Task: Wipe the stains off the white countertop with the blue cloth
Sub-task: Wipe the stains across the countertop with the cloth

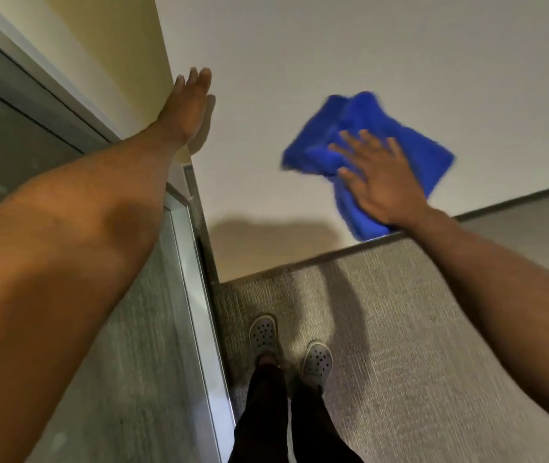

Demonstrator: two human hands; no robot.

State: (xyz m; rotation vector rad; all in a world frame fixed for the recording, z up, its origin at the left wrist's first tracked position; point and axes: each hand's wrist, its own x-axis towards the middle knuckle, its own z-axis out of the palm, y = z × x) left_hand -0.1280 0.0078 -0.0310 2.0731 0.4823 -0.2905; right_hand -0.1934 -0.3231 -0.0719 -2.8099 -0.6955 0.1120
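Observation:
The white countertop [383,48] fills the upper half of the view. A crumpled blue cloth [360,125] lies on it near the front edge, its lower corner hanging slightly over that edge. My right hand [380,177] presses flat on the cloth with fingers spread. My left hand [187,105] rests flat at the countertop's left side, fingers straight and together, next to the yellowish wall. It holds nothing. The cloth and both hands look motion-blurred. I cannot make out stains on the surface.
A yellowish wall [106,45] borders the counter on the left, with a metal-framed glass panel [186,279] below it. Grey carpet [400,345] covers the floor. My feet in grey perforated clogs [263,334] stand close to the counter's front edge.

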